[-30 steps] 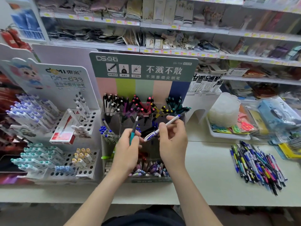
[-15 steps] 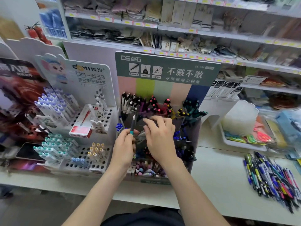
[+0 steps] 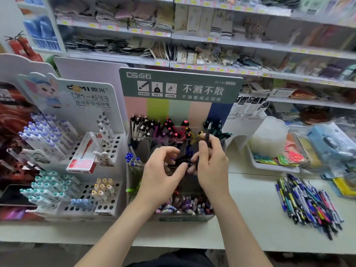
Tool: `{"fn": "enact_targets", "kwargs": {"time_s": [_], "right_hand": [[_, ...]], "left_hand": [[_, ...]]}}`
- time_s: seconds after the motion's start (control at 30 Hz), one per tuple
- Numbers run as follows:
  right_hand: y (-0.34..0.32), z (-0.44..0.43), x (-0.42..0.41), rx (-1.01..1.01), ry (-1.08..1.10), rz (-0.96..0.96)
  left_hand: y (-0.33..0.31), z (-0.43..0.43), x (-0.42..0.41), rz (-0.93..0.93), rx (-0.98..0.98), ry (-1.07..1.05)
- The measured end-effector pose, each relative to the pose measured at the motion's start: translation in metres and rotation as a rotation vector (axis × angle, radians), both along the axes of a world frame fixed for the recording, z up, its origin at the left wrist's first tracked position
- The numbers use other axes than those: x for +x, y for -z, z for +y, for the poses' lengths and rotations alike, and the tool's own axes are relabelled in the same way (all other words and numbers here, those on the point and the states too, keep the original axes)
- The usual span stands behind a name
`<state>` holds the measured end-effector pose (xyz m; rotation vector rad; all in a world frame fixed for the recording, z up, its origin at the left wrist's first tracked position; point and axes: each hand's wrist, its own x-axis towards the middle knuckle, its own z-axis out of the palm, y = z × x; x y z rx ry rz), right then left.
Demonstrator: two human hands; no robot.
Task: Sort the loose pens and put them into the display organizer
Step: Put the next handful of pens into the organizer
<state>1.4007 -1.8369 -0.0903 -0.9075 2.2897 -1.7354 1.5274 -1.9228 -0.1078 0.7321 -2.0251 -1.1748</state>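
The white pen is gone, likely filed: our right hand [image 3: 210, 166] now pinches a slim dark pen [image 3: 207, 136] upright at the clear plastic display organizer [image 3: 183, 217]. Our left hand [image 3: 161, 174], close beside, curls at something dark; we cannot tell whether it grips.

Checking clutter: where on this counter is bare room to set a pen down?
Bare counter lies between the display organizer and the loose pens, and along the front edge. Crowded: the pen racks left, tray behind right.

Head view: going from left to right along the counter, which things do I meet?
White perforated pen stand → display organizer with green sign → white tray with stacked clear cups → pile of loose pens.
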Motion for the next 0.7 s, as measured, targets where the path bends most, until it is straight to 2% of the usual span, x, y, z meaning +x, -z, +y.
{"fn": "enact_targets", "kwargs": {"time_s": [0.1,0.2,0.27,0.33,0.4,0.47,0.53,0.63,0.7], "right_hand": [[-0.012,0.016,-0.031,0.184,0.202,0.131],[-0.028,0.031,-0.057,0.471,0.359,0.25],[-0.036,0.033,-0.07,0.653,0.371,0.373],[-0.039,0.027,-0.082,0.741,0.296,0.442],[-0.04,0.017,-0.094,0.683,0.17,0.47],[-0.041,0.008,-0.098,0.513,0.071,0.399],[-0.038,0.005,-0.096,0.398,0.082,0.306],[-0.027,0.001,-0.088,0.418,0.077,0.094],[-0.018,-0.007,-0.083,0.439,0.041,0.105]], "left_hand": [[-0.008,-0.006,-0.018,-0.017,-0.226,-0.008],[-0.022,-0.017,-0.043,-0.055,-0.442,-0.015],[-0.025,-0.028,-0.062,-0.132,-0.592,-0.027],[-0.021,-0.04,-0.078,-0.223,-0.706,-0.037],[-0.014,-0.048,-0.088,-0.303,-0.772,-0.058],[-0.011,-0.049,-0.092,-0.363,-0.825,-0.095],[-0.011,-0.046,-0.091,-0.416,-0.864,-0.138],[-0.014,-0.043,-0.088,-0.538,-0.873,-0.215],[-0.015,-0.047,-0.087,-0.611,-0.889,-0.233]]}}
